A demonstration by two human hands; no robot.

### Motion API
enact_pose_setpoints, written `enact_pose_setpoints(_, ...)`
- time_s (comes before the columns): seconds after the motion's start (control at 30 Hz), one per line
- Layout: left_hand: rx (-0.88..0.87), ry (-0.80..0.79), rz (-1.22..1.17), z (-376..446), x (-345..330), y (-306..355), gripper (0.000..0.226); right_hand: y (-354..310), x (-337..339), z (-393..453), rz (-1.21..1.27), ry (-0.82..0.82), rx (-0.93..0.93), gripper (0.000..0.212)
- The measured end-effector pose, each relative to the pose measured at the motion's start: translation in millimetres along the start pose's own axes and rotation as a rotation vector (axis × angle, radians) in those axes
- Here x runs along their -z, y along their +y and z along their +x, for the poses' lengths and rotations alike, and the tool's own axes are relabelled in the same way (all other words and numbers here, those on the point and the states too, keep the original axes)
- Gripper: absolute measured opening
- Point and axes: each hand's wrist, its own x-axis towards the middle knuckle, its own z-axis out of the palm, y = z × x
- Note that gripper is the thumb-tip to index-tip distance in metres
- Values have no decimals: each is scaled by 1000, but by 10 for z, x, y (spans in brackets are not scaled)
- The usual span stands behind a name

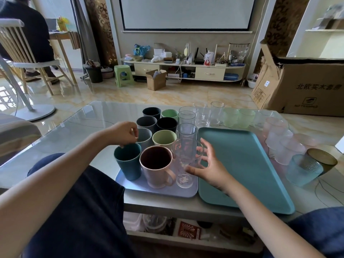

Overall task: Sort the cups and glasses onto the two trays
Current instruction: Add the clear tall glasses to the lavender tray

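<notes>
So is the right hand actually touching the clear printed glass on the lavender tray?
Touching. The head view shows the right hand with thumb and fingertips against the clear printed glass.

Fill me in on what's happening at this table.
A seated person is sorting drinkware. The left hand touches the rim of a dark teal cup on the pale blue tray, which also holds other coloured cups, a pink mug and some clear glasses. The right hand curls around a clear printed glass at that tray's right edge. The teal tray beside it holds nothing yet. Frosted and clear glasses wait on the glass table beyond.
</notes>
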Motion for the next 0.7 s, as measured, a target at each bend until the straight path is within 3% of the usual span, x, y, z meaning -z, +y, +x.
enact_pose_setpoints(0.1, 37, 8, 167, -32, -49, -181, 16, 51, 20, 23, -51, -30, -1, 112)
enact_pose_setpoints(0.43, -8, 62, 196, 45, -74, -302, 26, 95, 12, 39, -94, -22, 11, 104)
enact_pose_setpoints(0.7, 82, -48, 153, 56, -8, -249, 31, 88, 10, 38, -99, -28, 7, 105)
